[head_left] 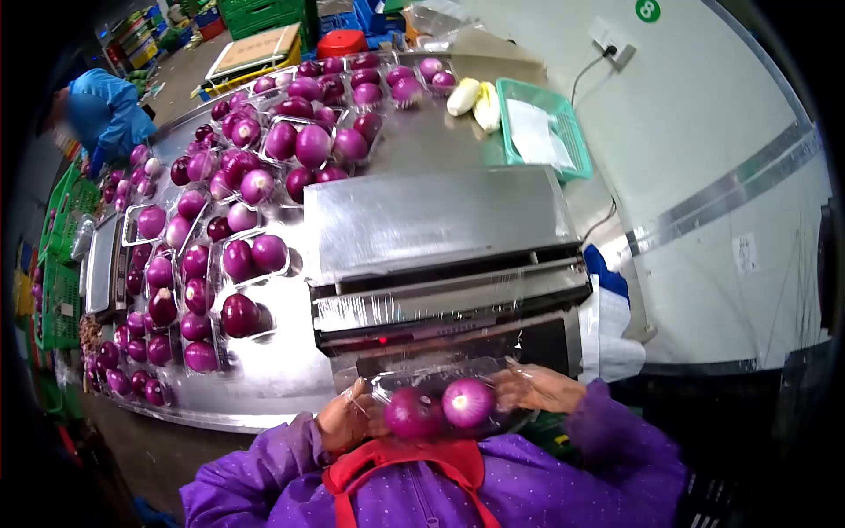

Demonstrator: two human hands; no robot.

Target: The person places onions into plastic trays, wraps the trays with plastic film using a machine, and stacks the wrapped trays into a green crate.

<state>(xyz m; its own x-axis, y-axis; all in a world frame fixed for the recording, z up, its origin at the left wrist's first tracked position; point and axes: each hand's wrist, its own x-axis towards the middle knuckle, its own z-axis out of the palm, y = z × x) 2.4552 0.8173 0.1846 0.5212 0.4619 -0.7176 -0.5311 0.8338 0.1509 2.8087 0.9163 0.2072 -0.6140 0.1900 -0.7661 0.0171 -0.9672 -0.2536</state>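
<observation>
Close to my chest, a clear plastic tray holds two red onions (469,403), with transparent film over and around it. My left hand (350,417) grips the tray's left end, fingers curled in against it. At the opposite end my right hand (543,388) closes on the tray and its film; some fingertips are hard to make out. Just beyond the hands stands a film wrapping machine (440,220) with a steel top. A clear film roll (422,304) lies along its front, above a dark plate (550,345), and a small red light glows there.
Many trays of red onions (313,146) cover the steel table (290,370) on the left. Two pale vegetables (475,103) lie near a green basket (576,145). A scale (102,264) stands far left, near a person in blue (110,114). A wall (704,114) borders the right.
</observation>
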